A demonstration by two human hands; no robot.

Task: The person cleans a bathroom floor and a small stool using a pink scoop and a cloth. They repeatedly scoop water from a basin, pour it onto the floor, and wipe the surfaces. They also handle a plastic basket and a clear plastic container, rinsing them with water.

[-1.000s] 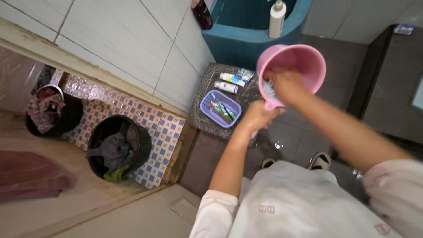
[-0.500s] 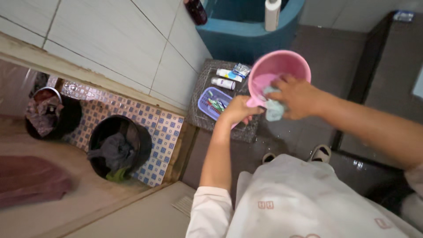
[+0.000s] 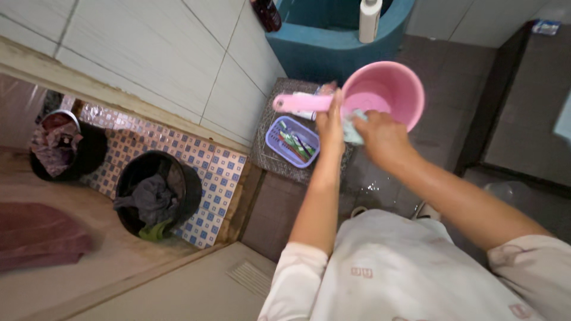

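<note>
A: Since half a second ago the pink dipper [image 3: 385,89] has turned; its handle now points left, across the lavender basket [image 3: 292,142].

B: Left to right, then: the left hand [image 3: 331,122] steadies it where handle meets bowl, fingers straight and pressed together.

A: And the right hand [image 3: 380,138]?

B: Just beside the bowl's near rim, fingers curled, pinching a pale cloth [image 3: 352,126] against it. Both hands touch it. The dipper is glossy, held above the stone stool [image 3: 279,166].

A purple basket [image 3: 279,148] of toothbrushes sits near two black laundry tubs [image 3: 184,184].
</note>
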